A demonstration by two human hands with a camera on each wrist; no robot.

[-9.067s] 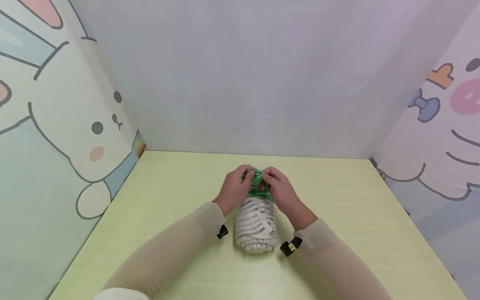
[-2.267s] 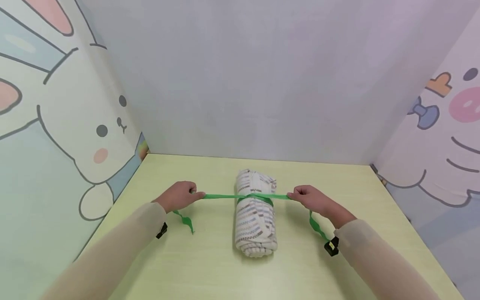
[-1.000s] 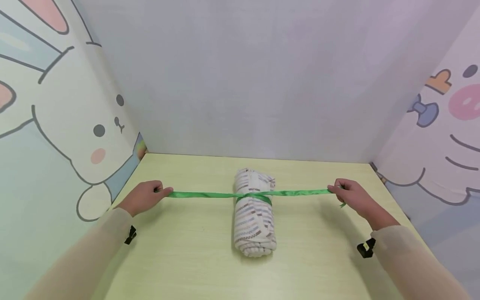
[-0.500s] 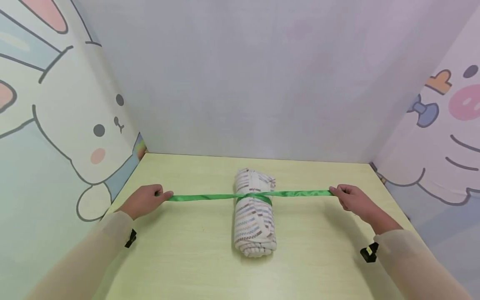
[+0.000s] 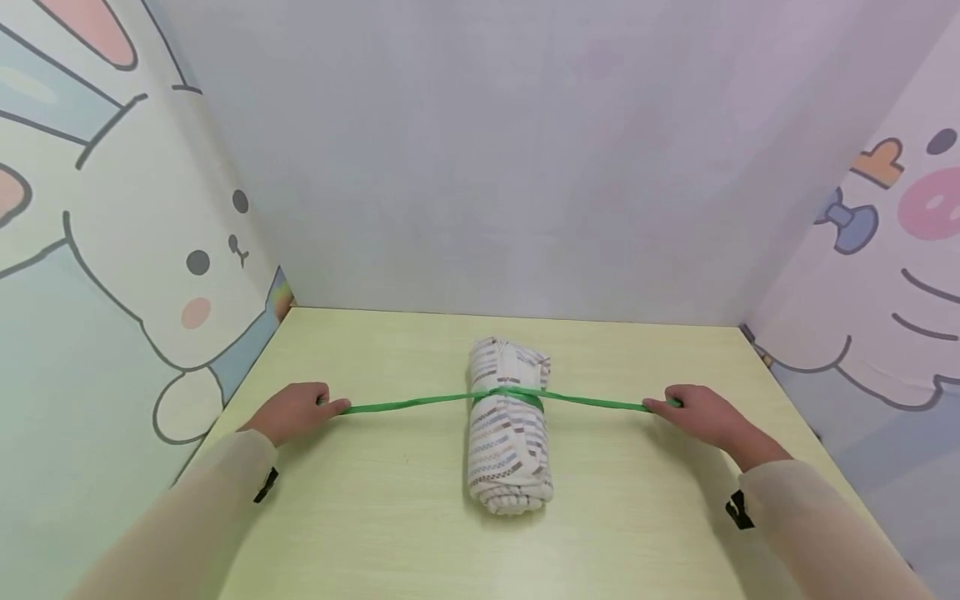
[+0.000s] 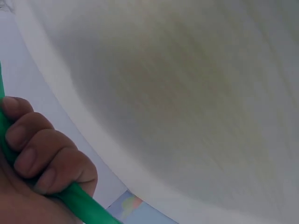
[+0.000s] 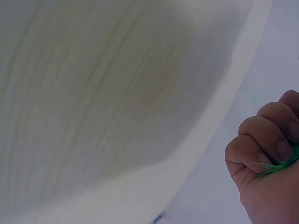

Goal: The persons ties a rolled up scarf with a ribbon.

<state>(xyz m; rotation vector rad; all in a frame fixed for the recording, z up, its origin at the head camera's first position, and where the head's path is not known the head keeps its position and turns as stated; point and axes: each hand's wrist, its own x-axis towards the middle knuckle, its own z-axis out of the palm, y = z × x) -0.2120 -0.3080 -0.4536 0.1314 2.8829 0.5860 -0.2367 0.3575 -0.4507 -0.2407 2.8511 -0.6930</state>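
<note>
A rolled white cloth (image 5: 510,454) with striped patterning lies on the table, its length running away from me. Around its upper half goes a green ribbon (image 5: 412,403), crossed or knotted on top; which of the two I cannot tell. My left hand (image 5: 292,412) grips one end of the ribbon out to the left, fingers curled over it in the left wrist view. On the opposite side my right hand (image 5: 697,415) holds the other end, and a frayed tip (image 7: 280,165) pokes from that fist. Both ribbon stretches slope down from the roll to the hands.
The pale yellow-green table (image 5: 375,517) carries the roll near its middle. A plain light curtain (image 5: 510,158) closes off the back. Cartoon-printed panels, a rabbit (image 5: 150,225) at left and a pink-cheeked figure (image 5: 870,275) at right, flank the table.
Earlier, both hands worked close together at the ribbon over the roll. They then spread apart, drawing the ends outward. Over the last half second both hands have dropped lower, and the roll stays put.
</note>
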